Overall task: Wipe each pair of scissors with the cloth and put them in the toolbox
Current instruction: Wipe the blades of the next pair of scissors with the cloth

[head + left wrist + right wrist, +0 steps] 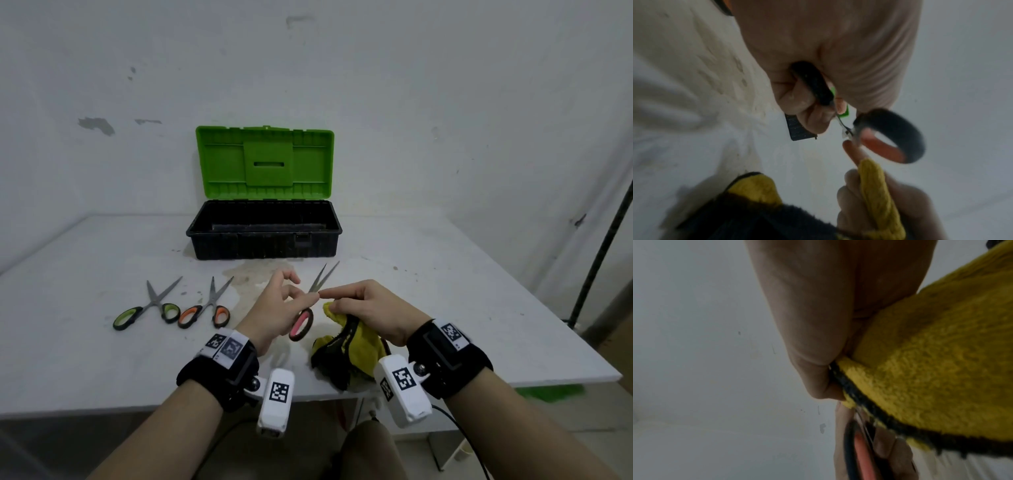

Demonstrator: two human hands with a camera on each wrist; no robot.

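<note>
My left hand point(286, 305) holds the pink-handled scissors point(303, 322) above the table, blades slightly parted and pointing away toward the toolbox point(263, 229). In the left wrist view its fingers curl round one black handle point(813, 82), and the other loop point(896, 138) hangs free. My right hand point(363, 308) grips the yellow cloth point(356, 346) with black trim, its forefinger stretched to the scissors' pivot. The right wrist view shows the cloth point(931, 361) bunched under the palm. Green-handled scissors point(147, 308) and orange-handled scissors point(207, 310) lie on the table at the left.
The black toolbox stands at the table's back with its green lid point(263, 162) up against the wall; nothing shows inside it. A stain point(253, 274) marks the white table point(445, 291) in front of it. A dark pole point(603, 253) leans at the right.
</note>
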